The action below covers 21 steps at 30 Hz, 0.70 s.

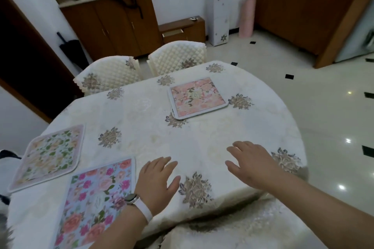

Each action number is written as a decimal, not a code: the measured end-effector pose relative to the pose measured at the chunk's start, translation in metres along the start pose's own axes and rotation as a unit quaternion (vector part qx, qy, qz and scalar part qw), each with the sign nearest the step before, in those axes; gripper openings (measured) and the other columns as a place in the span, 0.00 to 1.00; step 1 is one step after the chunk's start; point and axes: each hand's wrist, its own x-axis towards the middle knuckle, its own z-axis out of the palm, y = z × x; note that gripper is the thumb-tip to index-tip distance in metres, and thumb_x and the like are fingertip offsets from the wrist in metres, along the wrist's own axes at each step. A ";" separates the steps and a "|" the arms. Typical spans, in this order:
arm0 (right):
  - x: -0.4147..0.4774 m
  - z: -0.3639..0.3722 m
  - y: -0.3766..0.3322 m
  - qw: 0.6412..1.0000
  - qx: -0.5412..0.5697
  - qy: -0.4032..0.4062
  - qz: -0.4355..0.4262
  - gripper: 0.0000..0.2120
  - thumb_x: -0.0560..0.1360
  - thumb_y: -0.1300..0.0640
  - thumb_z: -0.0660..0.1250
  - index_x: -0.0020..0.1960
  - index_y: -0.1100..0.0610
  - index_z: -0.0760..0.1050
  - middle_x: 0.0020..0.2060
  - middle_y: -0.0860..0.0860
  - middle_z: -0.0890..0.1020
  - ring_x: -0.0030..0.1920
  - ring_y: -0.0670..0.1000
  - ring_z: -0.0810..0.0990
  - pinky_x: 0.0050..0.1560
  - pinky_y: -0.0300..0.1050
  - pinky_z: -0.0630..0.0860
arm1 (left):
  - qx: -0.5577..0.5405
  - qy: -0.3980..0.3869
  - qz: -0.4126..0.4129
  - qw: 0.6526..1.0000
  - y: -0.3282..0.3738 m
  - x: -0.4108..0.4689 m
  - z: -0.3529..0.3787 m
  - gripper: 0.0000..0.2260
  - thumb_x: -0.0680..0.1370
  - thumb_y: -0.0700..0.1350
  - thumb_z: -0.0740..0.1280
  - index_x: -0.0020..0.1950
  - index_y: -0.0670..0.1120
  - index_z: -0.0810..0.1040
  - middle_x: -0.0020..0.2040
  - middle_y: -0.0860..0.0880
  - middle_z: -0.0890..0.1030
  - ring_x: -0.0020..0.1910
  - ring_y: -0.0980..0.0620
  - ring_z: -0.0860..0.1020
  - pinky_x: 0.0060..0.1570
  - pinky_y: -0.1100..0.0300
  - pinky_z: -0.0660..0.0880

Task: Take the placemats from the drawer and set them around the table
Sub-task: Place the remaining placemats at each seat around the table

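Note:
Three floral placemats lie flat on the table (pixel 153 131), which wears a cream embroidered cloth. A pink placemat (pixel 197 98) sits at the far side by the chairs. A pale placemat with green leaves (pixel 49 153) lies at the left. A blue placemat with pink roses (pixel 97 196) lies at the near left. My left hand (pixel 159 180), a watch on its wrist, hovers with spread fingers just right of the blue placemat. My right hand (pixel 251 159) is spread palm-down over bare cloth near the table's right edge. Neither hand holds anything.
Two quilted cream chairs (pixel 176 56) stand at the table's far side. A low wooden cabinet with a slightly open drawer (pixel 178 31) stands by the back wall. A tall cupboard (pixel 113 24) carries a black bag. Glossy tiled floor (pixel 323 107) spreads to the right.

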 end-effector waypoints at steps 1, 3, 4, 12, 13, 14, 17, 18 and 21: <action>0.000 -0.001 0.001 1.000 0.000 0.000 0.004 0.24 0.80 0.40 0.51 0.73 0.49 0.65 0.71 0.47 0.69 0.69 0.51 0.66 0.67 0.49 0.63 | -0.005 0.002 0.003 1.000 0.000 0.005 0.001 0.19 0.76 0.58 0.59 0.61 0.52 0.80 0.61 0.50 0.80 0.60 0.47 0.78 0.59 0.44 0.74; -0.002 -0.003 0.003 1.000 0.002 -0.004 0.016 0.24 0.81 0.40 0.51 0.73 0.49 0.65 0.71 0.47 0.69 0.69 0.51 0.66 0.67 0.49 0.63 | -0.013 0.009 0.009 1.000 0.001 0.014 0.005 0.19 0.75 0.58 0.59 0.60 0.52 0.80 0.60 0.50 0.81 0.59 0.46 0.78 0.59 0.44 0.74; -0.002 -0.004 0.004 1.000 0.001 -0.009 0.021 0.24 0.81 0.40 0.51 0.73 0.48 0.65 0.71 0.47 0.69 0.69 0.51 0.66 0.67 0.49 0.63 | -0.016 0.010 0.011 1.000 0.001 0.019 0.009 0.19 0.75 0.58 0.59 0.60 0.53 0.80 0.60 0.50 0.81 0.59 0.46 0.78 0.58 0.44 0.74; -0.009 -0.010 0.037 0.998 -0.008 -0.009 0.064 0.24 0.80 0.40 0.52 0.71 0.48 0.67 0.68 0.46 0.72 0.66 0.52 0.70 0.65 0.50 0.67 | -0.055 -0.006 0.031 0.998 0.033 0.039 0.032 0.19 0.75 0.58 0.59 0.60 0.52 0.80 0.59 0.50 0.81 0.59 0.46 0.79 0.59 0.45 0.74; -0.008 -0.011 0.043 0.998 -0.008 -0.011 0.062 0.24 0.80 0.40 0.52 0.71 0.48 0.67 0.68 0.46 0.72 0.66 0.51 0.70 0.65 0.49 0.67 | -0.056 -0.007 0.032 0.998 0.038 0.039 0.034 0.19 0.75 0.58 0.59 0.60 0.53 0.80 0.59 0.51 0.81 0.59 0.47 0.79 0.59 0.46 0.73; -0.007 -0.012 0.049 0.998 -0.005 -0.013 0.055 0.24 0.80 0.40 0.52 0.71 0.48 0.67 0.68 0.46 0.72 0.66 0.51 0.70 0.65 0.49 0.67 | -0.056 -0.011 0.030 0.998 0.044 0.041 0.035 0.19 0.75 0.57 0.59 0.60 0.53 0.80 0.59 0.51 0.81 0.59 0.47 0.79 0.59 0.47 0.73; 0.003 -0.018 0.070 0.999 0.014 -0.001 0.031 0.24 0.80 0.40 0.52 0.71 0.49 0.67 0.67 0.47 0.72 0.66 0.52 0.70 0.64 0.49 0.66 | -0.053 -0.019 0.011 0.998 0.066 0.055 0.042 0.19 0.75 0.57 0.59 0.59 0.53 0.81 0.58 0.51 0.81 0.58 0.47 0.79 0.58 0.48 0.75; 0.008 -0.020 0.079 1.000 0.019 0.002 0.024 0.24 0.80 0.40 0.52 0.71 0.49 0.67 0.67 0.47 0.72 0.65 0.52 0.70 0.64 0.49 0.66 | -0.052 -0.020 0.005 0.998 0.076 0.063 0.046 0.19 0.75 0.57 0.59 0.59 0.53 0.81 0.58 0.51 0.82 0.58 0.47 0.79 0.57 0.48 0.75; 0.019 -0.021 0.118 0.999 0.035 0.005 0.006 0.24 0.80 0.41 0.53 0.72 0.49 0.67 0.69 0.48 0.71 0.67 0.53 0.69 0.65 0.50 0.64 | -0.050 -0.021 -0.011 0.998 0.117 0.091 0.059 0.20 0.75 0.57 0.59 0.60 0.52 0.81 0.59 0.50 0.81 0.58 0.46 0.79 0.57 0.48 0.75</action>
